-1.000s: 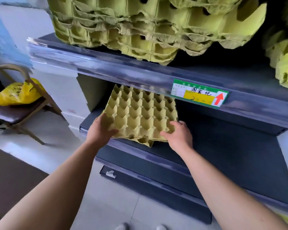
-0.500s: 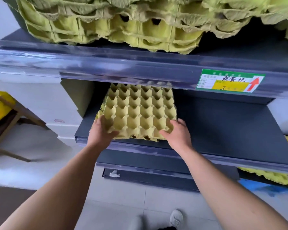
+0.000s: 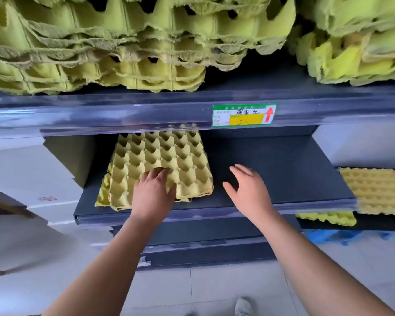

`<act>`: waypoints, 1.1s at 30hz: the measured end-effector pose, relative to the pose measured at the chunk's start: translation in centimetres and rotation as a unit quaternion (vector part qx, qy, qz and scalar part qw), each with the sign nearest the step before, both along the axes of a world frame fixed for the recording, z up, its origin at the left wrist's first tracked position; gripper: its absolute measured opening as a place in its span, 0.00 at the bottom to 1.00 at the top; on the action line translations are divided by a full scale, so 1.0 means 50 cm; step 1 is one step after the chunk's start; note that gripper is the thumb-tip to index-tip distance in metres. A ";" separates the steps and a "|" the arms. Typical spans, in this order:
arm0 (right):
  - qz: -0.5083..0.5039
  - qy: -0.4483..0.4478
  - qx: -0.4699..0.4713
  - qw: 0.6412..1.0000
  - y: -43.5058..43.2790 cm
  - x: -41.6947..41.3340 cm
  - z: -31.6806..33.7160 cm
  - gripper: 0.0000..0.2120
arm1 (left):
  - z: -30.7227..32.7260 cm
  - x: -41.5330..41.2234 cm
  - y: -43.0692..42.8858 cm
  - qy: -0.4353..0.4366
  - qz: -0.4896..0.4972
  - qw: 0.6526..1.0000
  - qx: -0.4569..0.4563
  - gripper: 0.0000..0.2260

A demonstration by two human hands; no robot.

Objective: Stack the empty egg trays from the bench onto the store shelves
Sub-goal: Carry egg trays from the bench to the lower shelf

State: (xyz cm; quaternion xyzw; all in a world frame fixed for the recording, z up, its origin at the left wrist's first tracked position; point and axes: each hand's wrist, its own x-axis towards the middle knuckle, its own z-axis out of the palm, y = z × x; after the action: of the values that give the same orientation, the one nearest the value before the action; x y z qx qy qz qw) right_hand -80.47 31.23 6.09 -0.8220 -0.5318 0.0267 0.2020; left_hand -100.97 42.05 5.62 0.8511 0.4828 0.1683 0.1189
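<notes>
Resting on the left part of the middle shelf, the small stack of egg trays lies flat with cups up. The left hand lies palm down on the stack's near edge, fingers nearly straight. The right hand hovers over bare shelf just right of the stack, fingers spread, holding nothing. Larger tray stacks fill the upper shelf.
</notes>
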 end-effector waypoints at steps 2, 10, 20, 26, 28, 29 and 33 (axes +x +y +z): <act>-0.021 -0.012 0.012 1.000 -0.046 0.034 0.010 0.21 | 0.011 0.057 -0.037 0.007 -0.046 0.999 0.014 0.20; -0.104 -0.036 0.055 0.992 -0.269 0.227 0.022 0.17 | 0.021 0.325 -0.196 0.001 -0.190 0.980 0.049 0.13; -0.207 -0.026 0.047 0.977 -0.612 0.545 0.045 0.15 | 0.024 0.725 -0.493 -0.049 -0.294 0.954 0.035 0.09; -0.272 -0.028 0.032 0.961 -0.790 0.720 0.033 0.16 | 0.008 0.941 -0.639 -0.056 -0.336 0.940 -0.006 0.09; -0.298 -0.018 0.023 0.954 -0.835 0.775 0.025 0.17 | -0.002 1.011 -0.669 -0.049 -0.351 0.935 -0.016 0.09; -0.309 -0.014 0.018 0.951 -0.854 0.803 0.022 0.17 | -0.006 1.047 -0.682 -0.045 -0.357 0.933 -0.024 0.10; -0.343 -0.004 0.013 0.939 -0.914 0.925 0.008 0.17 | -0.018 1.198 -0.727 -0.019 -0.372 0.927 -0.040 0.13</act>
State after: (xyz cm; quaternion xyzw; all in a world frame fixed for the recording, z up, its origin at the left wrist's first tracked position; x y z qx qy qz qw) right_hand -34.21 -14.46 6.50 -0.9518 -0.2190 -0.0544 0.2079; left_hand -41.06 5.69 4.72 0.9607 0.1354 0.1086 0.2165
